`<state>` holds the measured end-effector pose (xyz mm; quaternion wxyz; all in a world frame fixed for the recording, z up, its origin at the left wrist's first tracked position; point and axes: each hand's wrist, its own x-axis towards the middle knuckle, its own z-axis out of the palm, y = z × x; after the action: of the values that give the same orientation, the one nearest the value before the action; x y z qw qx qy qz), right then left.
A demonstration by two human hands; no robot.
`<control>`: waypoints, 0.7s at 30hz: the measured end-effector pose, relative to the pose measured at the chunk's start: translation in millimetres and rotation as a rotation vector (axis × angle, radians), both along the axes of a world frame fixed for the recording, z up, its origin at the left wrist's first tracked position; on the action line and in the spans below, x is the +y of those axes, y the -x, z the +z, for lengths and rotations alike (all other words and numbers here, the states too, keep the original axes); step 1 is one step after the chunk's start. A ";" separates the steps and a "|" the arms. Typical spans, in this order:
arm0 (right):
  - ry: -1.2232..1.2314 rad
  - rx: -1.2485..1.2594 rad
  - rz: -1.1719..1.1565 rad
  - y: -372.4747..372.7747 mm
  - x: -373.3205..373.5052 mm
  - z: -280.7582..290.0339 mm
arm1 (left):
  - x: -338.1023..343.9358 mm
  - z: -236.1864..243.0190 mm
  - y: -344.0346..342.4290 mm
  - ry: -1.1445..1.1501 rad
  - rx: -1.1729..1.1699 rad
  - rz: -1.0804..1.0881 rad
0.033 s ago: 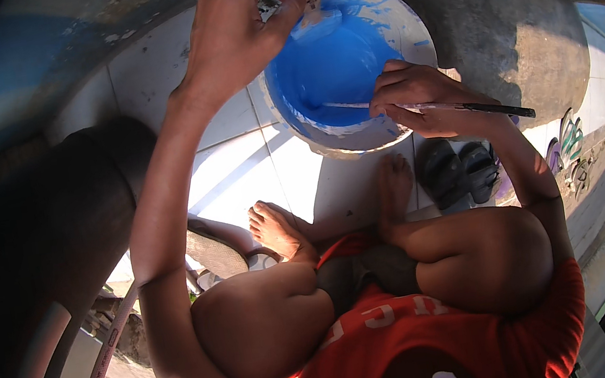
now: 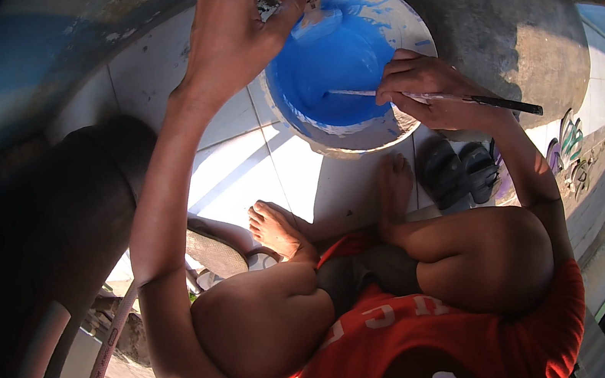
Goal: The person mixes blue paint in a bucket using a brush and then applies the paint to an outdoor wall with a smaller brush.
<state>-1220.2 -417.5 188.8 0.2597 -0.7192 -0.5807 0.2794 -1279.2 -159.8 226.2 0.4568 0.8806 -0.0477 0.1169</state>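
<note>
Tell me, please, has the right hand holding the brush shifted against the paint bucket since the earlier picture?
No. The right hand sits at the same spot on the bucket's right rim, brush angled alike, tip in the blue paint.

White bucket smeared blue inside, blue paint; black-handled brush; red shirt, perhaps white-lettered

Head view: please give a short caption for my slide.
Left hand grips blue paint bucket rim; right hand holds thin brush.
</note>
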 end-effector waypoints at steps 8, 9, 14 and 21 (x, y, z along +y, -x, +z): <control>-0.013 -0.013 -0.006 6.5 13.8 -2.6 | 1.1 -0.5 -0.7 0.025 0.036 -0.005; 0.031 0.075 0.071 5.5 11.0 -1.1 | 0.7 0.4 0.1 0.013 0.028 -0.006; -0.088 -0.233 -0.176 -15.4 4.8 -3.5 | 0.8 0.8 2.2 -0.033 -0.010 0.008; -0.083 -0.069 -0.062 -3.3 4.3 -3.1 | 1.8 0.3 5.4 0.029 -0.065 -0.022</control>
<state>-1216.9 -413.2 185.7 0.2778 -0.7345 -0.5780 0.2219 -1284.7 -158.0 226.5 0.4690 0.8690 -0.0703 0.1410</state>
